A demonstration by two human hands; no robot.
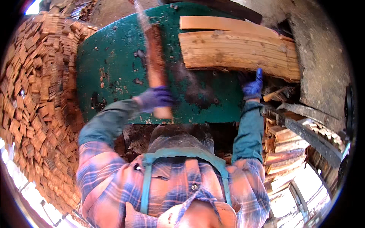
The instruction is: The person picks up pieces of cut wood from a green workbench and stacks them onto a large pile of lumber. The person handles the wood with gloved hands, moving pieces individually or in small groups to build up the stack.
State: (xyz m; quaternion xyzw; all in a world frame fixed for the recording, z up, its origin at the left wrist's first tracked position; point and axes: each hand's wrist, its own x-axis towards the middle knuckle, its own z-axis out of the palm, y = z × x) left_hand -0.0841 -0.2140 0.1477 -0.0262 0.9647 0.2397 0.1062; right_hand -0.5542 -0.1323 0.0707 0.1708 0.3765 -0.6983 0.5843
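My left hand [156, 99], in a purple-blue glove, is closed round the near end of a long narrow piece of split wood [155, 57] with rough brown bark. The hand and the wood are smeared by motion. Over on the right, my gloved right hand [253, 88] grips the near edge of a thick, pale wooden slab [228, 49]. One finger or thumb lies up against its face, and the other fingers are mostly hidden in shadow. Behind that slab lies a thinner pale board [224, 24]. Both pieces rest on a worn green metal table [114, 64].
A tall stack of small split wood pieces [38, 95] rises on the left. More split wood [285, 152] is piled at the lower right, beside a dark metal bar [304, 131]. A dark plank [228, 8] lies along the far edge. Concrete ground [319, 57] shows at right.
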